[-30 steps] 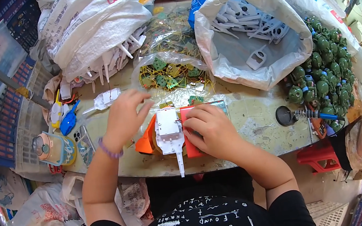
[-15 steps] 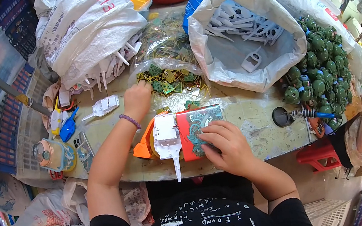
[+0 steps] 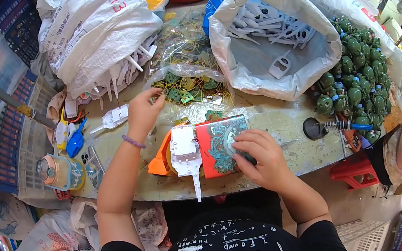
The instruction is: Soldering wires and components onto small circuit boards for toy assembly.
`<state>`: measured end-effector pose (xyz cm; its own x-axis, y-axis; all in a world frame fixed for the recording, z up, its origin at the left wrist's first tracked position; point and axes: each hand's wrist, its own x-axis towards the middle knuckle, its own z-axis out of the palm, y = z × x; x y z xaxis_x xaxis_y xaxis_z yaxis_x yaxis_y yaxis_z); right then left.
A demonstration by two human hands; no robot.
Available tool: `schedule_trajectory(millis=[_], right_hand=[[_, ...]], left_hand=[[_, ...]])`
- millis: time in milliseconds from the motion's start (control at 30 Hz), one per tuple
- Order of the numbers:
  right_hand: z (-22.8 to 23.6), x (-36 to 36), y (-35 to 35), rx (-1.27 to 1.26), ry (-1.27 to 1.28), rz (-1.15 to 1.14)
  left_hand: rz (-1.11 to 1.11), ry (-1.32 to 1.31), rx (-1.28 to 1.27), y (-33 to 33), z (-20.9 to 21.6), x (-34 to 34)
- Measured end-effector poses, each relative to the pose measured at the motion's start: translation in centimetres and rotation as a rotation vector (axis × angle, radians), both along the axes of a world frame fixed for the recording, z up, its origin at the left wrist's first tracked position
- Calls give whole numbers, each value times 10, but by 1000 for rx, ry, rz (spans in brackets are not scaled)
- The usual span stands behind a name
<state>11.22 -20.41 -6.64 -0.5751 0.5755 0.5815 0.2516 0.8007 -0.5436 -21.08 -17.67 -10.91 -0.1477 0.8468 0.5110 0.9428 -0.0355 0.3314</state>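
My left hand (image 3: 144, 111) is pinched at the near edge of a clear plastic bag (image 3: 178, 47) of green circuit boards with yellow wires. A bit of a small green circuit board (image 3: 153, 99) shows between its fingertips. In front of me a white plastic housing (image 3: 184, 150) with a long narrow tip points toward my body, resting on an orange piece (image 3: 159, 160). Right beside it lies a red box (image 3: 207, 157) with a teal pattern on top. My right hand (image 3: 262, 158) rests on the box's right side, fingers loosely bent and apart, holding nothing visible.
An open white sack (image 3: 277, 85) of white plastic parts stands at the back right, with many green round-bodied pieces (image 3: 354, 72) beyond it. A white sack (image 3: 97, 32) covers more parts at back left. A bottle (image 3: 59, 170) and phone (image 3: 92, 165) sit at left; a blue-handled tool (image 3: 348, 125) lies right.
My left hand has drawn back left from the circuit boards, its fingers turned and pinched. My right hand has slid slightly right on the red box.
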Motion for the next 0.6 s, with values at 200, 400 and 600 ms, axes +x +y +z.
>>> schedule_trajectory(millis=[200,400,600], right_hand=[[2,-10,13,-259,152,-23],[13,-40,14,-960,424,161],[6,-37,16,-798,623,76]], left_hand=[[-276,-1406,-316,-35,71,47],[-567,-1346,-434,-54,81,78],[-578,-1274,-469,-57,82,89]])
